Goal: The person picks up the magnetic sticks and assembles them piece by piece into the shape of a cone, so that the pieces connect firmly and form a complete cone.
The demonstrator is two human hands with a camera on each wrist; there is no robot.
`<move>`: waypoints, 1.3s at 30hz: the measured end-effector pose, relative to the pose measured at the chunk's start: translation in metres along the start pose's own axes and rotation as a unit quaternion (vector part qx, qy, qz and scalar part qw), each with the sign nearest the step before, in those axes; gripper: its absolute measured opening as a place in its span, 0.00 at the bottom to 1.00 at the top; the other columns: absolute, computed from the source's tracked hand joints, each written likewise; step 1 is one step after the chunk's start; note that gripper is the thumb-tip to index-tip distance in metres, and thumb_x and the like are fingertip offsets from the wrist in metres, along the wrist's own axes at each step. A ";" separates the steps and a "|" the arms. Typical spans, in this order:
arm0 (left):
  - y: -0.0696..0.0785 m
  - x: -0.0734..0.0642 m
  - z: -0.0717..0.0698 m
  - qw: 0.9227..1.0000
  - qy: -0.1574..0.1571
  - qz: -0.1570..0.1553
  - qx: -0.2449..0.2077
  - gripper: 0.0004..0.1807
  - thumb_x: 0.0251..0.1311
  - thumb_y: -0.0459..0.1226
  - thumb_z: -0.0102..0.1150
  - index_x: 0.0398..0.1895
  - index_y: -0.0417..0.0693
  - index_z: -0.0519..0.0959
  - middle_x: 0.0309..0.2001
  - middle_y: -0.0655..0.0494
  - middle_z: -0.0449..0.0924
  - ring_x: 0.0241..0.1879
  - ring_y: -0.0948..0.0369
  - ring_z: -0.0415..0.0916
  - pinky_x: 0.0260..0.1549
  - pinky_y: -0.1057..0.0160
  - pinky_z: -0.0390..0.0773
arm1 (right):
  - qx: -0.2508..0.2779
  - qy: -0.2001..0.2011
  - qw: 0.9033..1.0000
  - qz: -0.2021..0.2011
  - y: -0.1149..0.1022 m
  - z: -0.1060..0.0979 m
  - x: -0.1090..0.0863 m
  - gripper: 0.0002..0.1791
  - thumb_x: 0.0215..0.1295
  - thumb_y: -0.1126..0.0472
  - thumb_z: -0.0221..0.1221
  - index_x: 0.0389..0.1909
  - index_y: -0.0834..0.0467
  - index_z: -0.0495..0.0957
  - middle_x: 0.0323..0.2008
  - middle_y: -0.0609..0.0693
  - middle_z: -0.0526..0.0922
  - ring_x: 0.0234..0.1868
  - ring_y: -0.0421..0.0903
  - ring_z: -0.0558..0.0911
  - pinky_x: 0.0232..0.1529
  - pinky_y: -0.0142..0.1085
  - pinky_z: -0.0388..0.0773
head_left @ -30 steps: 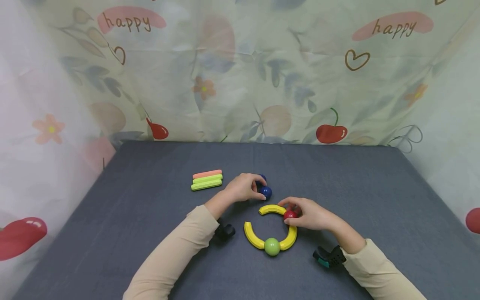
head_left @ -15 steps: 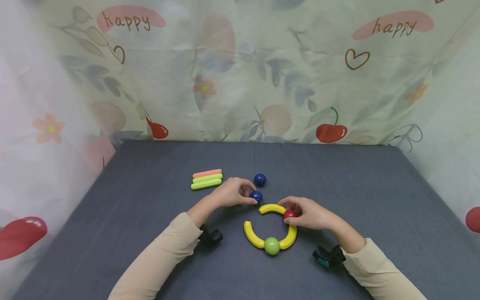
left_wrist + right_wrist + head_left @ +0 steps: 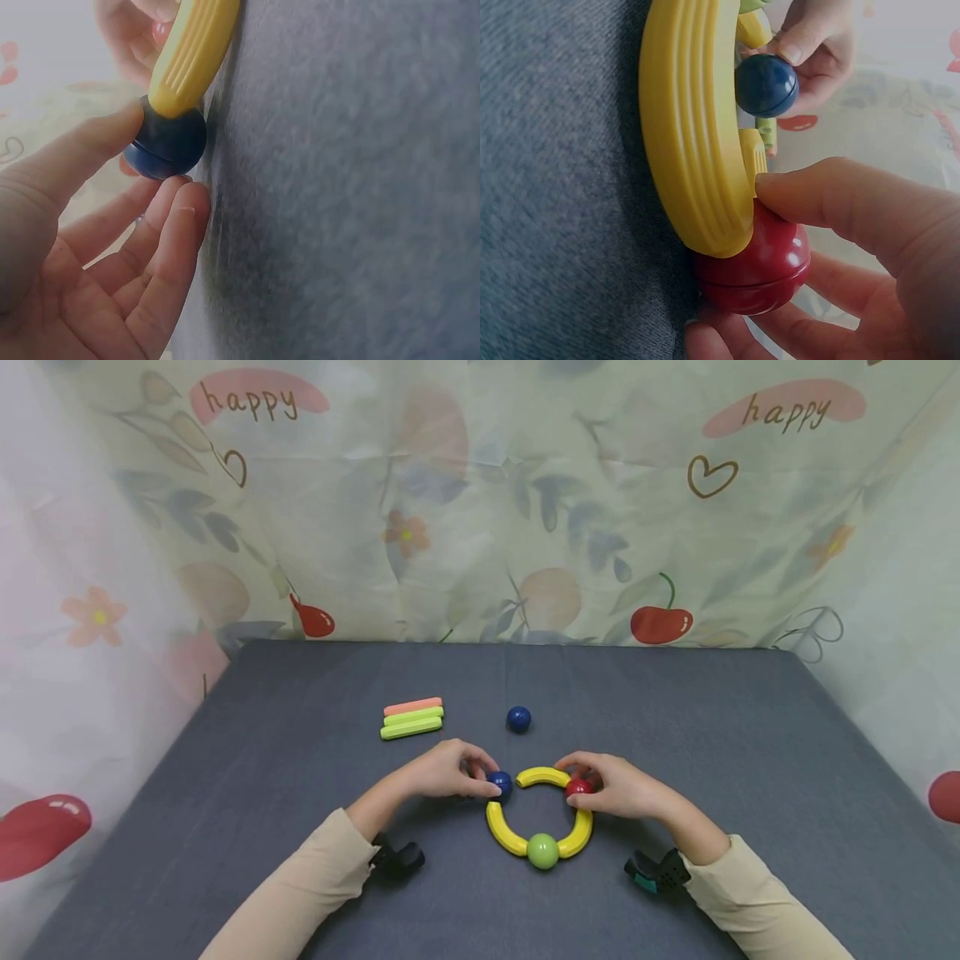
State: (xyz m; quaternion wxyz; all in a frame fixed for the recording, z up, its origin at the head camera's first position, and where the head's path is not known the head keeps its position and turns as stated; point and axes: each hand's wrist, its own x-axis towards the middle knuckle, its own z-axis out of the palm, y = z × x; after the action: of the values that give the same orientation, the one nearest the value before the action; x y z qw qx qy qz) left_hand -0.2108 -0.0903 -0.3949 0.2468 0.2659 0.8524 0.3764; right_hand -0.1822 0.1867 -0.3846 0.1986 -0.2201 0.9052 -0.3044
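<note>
My left hand (image 3: 447,770) pinches a dark blue ball (image 3: 499,785) between thumb and fingers. The ball sits at the upper end of a curved yellow piece (image 3: 505,832); the left wrist view shows the grooved yellow piece (image 3: 196,56) overlapping it. With thumb and fingertips my right hand (image 3: 621,785) holds a glossy red ball (image 3: 757,262), which joins a short upper yellow arc (image 3: 543,777) to a right-hand yellow arc (image 3: 580,834). A green ball (image 3: 543,852) links the two lower arcs. Between the blue ball and the upper arc's free end is a small gap.
Another blue ball (image 3: 518,719) lies farther back on the dark grey tabletop (image 3: 675,710). To its left are an orange stick (image 3: 413,706) and two yellow-green sticks (image 3: 411,728), side by side. A printed curtain (image 3: 480,552) hangs behind the table.
My left hand has carried one blue ball from beside the other, left and nearer, to the left arc's end. My right hand keeps its hold on the red ball.
</note>
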 end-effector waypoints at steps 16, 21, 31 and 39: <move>0.003 0.001 0.010 1.000 0.005 -0.004 -0.027 0.19 0.57 0.43 0.62 0.49 0.41 0.78 0.27 0.56 0.78 0.22 0.67 0.71 0.24 0.71 0.72 | 0.000 -0.003 1.000 0.000 -0.001 0.001 0.000 0.24 0.59 0.59 0.61 0.56 0.60 0.71 0.41 0.53 0.78 0.38 0.44 0.75 0.37 0.34 0.73; 0.006 0.001 0.011 0.999 0.004 -0.009 -0.032 0.20 0.58 0.43 0.61 0.50 0.42 0.78 0.26 0.57 0.78 0.22 0.67 0.71 0.24 0.71 0.71 | 0.000 -0.003 1.000 -0.006 -0.002 0.002 0.001 0.24 0.59 0.58 0.62 0.55 0.60 0.71 0.40 0.53 0.78 0.37 0.43 0.74 0.36 0.33 0.72; 0.006 -0.001 0.012 0.999 0.008 -0.013 -0.038 0.20 0.58 0.42 0.61 0.50 0.42 0.78 0.27 0.57 0.77 0.22 0.66 0.70 0.24 0.70 0.70 | 0.001 -0.001 1.000 -0.011 -0.003 0.002 0.001 0.25 0.58 0.57 0.62 0.55 0.61 0.71 0.40 0.53 0.78 0.36 0.43 0.74 0.35 0.32 0.72; 0.003 -0.001 0.011 0.999 0.027 -0.017 -0.030 0.20 0.58 0.42 0.61 0.50 0.42 0.77 0.27 0.57 0.77 0.22 0.66 0.70 0.23 0.70 0.69 | 0.024 -0.002 0.999 -0.022 -0.002 0.001 0.001 0.27 0.56 0.58 0.64 0.56 0.61 0.70 0.45 0.57 0.77 0.41 0.46 0.77 0.42 0.36 0.79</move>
State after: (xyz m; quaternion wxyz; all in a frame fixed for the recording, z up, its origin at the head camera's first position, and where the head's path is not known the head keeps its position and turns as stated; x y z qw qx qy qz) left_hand -0.2026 -0.0840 -0.3989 0.2381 0.2337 0.8516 0.4043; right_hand -0.1817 0.1846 -0.3839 0.1989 -0.2359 0.8923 -0.3295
